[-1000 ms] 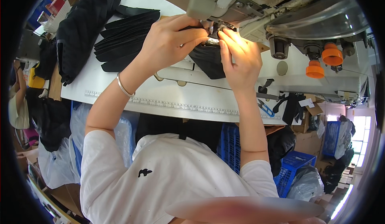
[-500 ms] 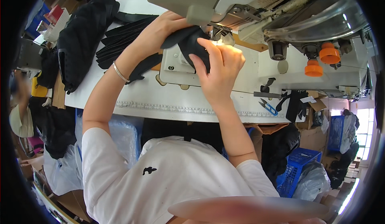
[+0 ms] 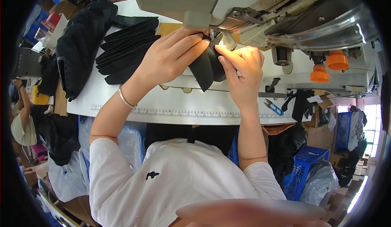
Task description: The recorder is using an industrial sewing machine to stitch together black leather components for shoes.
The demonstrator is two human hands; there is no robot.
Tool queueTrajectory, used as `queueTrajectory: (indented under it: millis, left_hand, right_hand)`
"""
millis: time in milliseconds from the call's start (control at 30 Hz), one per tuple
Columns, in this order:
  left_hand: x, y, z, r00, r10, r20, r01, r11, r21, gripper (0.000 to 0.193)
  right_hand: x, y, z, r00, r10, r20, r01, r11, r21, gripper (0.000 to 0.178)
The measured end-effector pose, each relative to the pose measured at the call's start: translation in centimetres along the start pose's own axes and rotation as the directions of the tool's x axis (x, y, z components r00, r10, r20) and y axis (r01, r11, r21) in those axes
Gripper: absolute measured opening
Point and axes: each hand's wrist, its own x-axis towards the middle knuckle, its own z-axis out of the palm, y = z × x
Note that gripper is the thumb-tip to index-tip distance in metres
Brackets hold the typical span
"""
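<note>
A folded black fabric piece (image 3: 205,66) hangs down toward me below the needle area of a sewing machine (image 3: 179,1). My left hand (image 3: 173,56) pinches its upper left edge, close to the presser foot. On the other side, my right hand (image 3: 243,70) grips the fabric's right edge between thumb and forefinger. The machine's lamp lights the fingertips of my right hand. The needle itself is too small to make out. A fanned stack of black fabric pieces (image 3: 126,50) lies on the white table (image 3: 87,97), left of my left hand.
A bulky black garment (image 3: 83,48) lies at the table's left end. Blue thread snips (image 3: 273,107) rest to the right, near a printed ruler strip (image 3: 183,113). Orange knobs (image 3: 319,73) hang at upper right. A blue crate (image 3: 305,168) stands below right. Another person's arm (image 3: 25,105) shows far left.
My left hand has come down and right, off the top of the fabric to its upper edge. My right hand has shifted right and slightly down. The fabric now hangs in lower folds.
</note>
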Motion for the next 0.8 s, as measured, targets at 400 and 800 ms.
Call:
queueTrajectory:
  millis: [400, 800]
  left_hand:
    - [-0.5, 0.11, -0.33, 0.998, -0.032, 0.058, 0.033, 0.999, 0.0, 0.049]
    - [-0.3, 0.62, -0.6, 0.99, -0.088, 0.107, 0.088, 0.996, 0.006, 0.053]
  right_hand:
    - [0.51, 0.16, 0.11, 1.0, -0.015, -0.02, 0.018, 0.99, 0.143, 0.019]
    - [0.3, 0.68, 0.23, 1.0, 0.017, -0.005, -0.016, 0.99, 0.143, 0.018]
